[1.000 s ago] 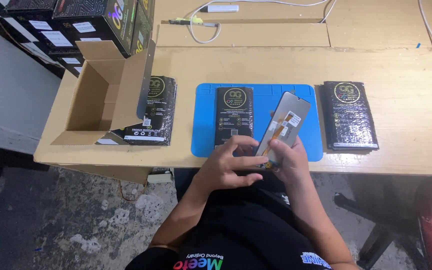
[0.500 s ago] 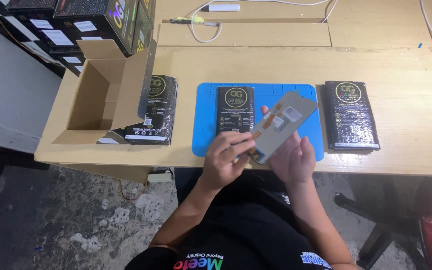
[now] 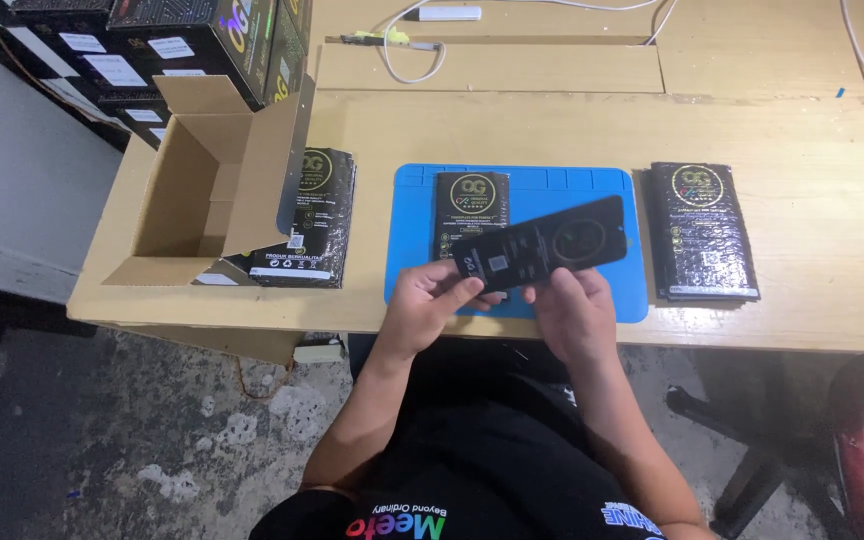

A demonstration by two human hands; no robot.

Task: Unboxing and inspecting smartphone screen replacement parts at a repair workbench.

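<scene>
Between your two hands, over the near edge of the blue mat (image 3: 412, 230), you hold a flat black phone screen panel (image 3: 547, 245), tilted with its far end up to the right. Your left hand (image 3: 432, 305) is closed on its near left end; your right hand (image 3: 574, 315) grips it from beneath, near the middle. Just beyond your left hand a black packet (image 3: 470, 205) lies on the mat. Well off to your right a stack of black packets (image 3: 702, 235) rests on the wooden surface (image 3: 552, 120); well to your left sit another stack (image 3: 307, 220) and an open cardboard box (image 3: 207, 190).
</scene>
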